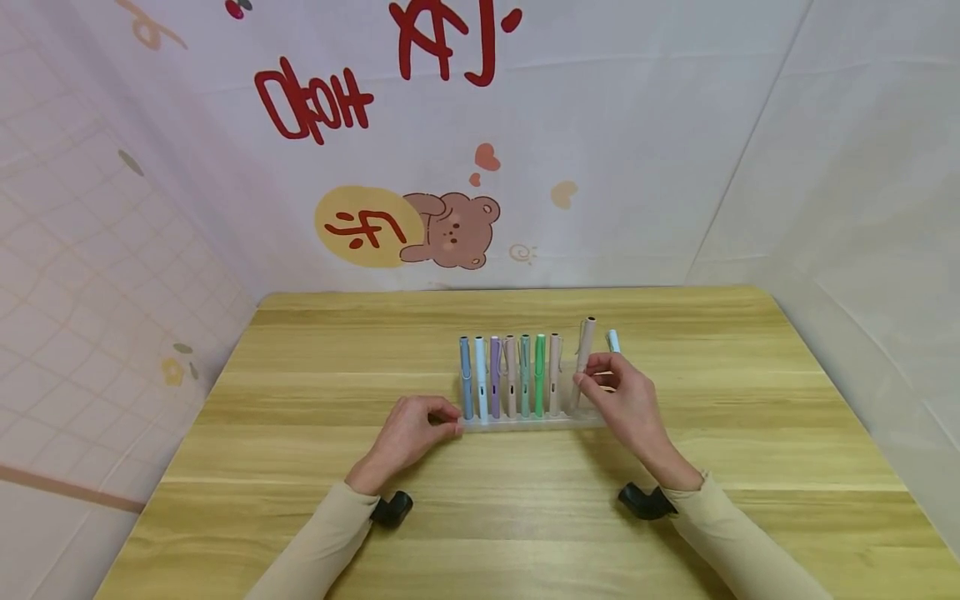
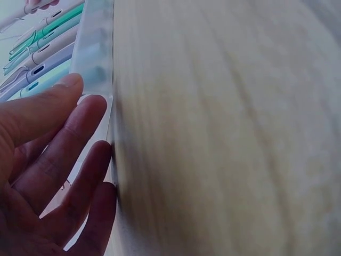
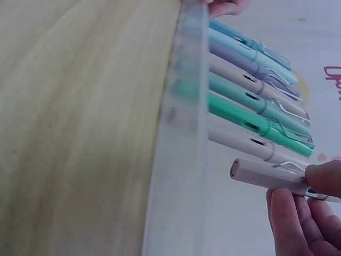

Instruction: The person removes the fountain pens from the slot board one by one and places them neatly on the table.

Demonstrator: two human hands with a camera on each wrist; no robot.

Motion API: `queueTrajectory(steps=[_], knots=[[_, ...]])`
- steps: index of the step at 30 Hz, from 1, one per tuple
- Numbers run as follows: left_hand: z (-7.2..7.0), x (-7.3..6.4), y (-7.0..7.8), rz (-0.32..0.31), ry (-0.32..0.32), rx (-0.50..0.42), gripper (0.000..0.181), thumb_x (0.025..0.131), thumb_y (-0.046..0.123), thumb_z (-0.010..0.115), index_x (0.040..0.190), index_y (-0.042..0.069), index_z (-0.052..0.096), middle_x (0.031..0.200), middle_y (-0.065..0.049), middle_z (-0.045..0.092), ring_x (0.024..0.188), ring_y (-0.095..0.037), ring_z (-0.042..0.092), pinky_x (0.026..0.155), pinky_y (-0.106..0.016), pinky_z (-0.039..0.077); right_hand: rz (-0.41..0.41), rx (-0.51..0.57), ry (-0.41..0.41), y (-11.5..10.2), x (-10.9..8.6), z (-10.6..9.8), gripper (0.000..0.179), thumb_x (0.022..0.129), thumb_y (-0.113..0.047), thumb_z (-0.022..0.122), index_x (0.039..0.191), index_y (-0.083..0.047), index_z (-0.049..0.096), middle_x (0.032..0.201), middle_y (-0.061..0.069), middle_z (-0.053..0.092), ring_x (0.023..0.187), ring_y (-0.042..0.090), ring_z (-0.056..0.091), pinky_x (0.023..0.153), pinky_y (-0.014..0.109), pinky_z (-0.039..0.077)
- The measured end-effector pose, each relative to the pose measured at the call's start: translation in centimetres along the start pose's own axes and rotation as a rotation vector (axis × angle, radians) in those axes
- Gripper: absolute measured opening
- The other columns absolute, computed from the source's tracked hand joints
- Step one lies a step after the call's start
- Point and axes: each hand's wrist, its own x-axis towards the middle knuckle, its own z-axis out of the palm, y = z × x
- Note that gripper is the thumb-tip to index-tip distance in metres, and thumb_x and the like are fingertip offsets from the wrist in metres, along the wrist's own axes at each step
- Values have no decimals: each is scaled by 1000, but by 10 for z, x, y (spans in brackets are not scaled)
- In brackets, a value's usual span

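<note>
A clear pen rack (image 1: 517, 425) stands on the table with several upright pens in a row: a blue pen (image 1: 466, 375), a pale blue one, a purple pen (image 1: 495, 379), a beige one, a grey-green one, a green pen (image 1: 539, 375) and another beige one. My left hand (image 1: 411, 429) pinches the rack's left end between thumb and index finger. With thumb and fingers, my right hand (image 1: 626, 400) holds a greyish-beige pen (image 3: 266, 177) over the rack's right part. In the right wrist view its lower end is apart from the rack.
Another light blue pen (image 1: 613, 340) shows its top behind my right hand; its lower part is hidden. The wooden table (image 1: 510, 533) meets a white printed backdrop (image 1: 637, 125) at its far edge, with pale cloth at both sides.
</note>
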Motion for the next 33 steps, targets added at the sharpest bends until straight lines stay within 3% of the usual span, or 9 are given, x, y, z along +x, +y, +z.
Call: queueTrajectory(steps=[9,16,22,33], knots=[[1,0,-1,9,0,11,10,87,14,84,96,16,80,89,8,76,83,-8,68,81,-35,53,-13,7,28,-7,-1,-13,26,98,-14,73,118,2,67,110,16,72,95,17,69,80,14,52],[1,0,-1,3,1,11,9,87,14,84,96,16,81,89,9,76,83,-7,67,80,-35,53,-27,-15,49,-1,0,-25,25,99,-13,71,118,2,68,108,16,71,94,12,69,81,13,51],[1,0,0,-3,-2,9,9,88,14,84,96,16,80,89,9,76,83,-7,67,80,-35,53,-44,-33,53,4,2,-36,27,100,-15,70,120,3,69,108,17,71,92,-2,65,80,12,52],[0,1,1,-10,-5,6,9,88,13,84,95,16,80,88,9,76,83,-8,67,80,-36,53,-32,-114,77,20,5,-51,30,100,-19,69,122,1,72,107,17,74,88,-6,64,75,12,49]])
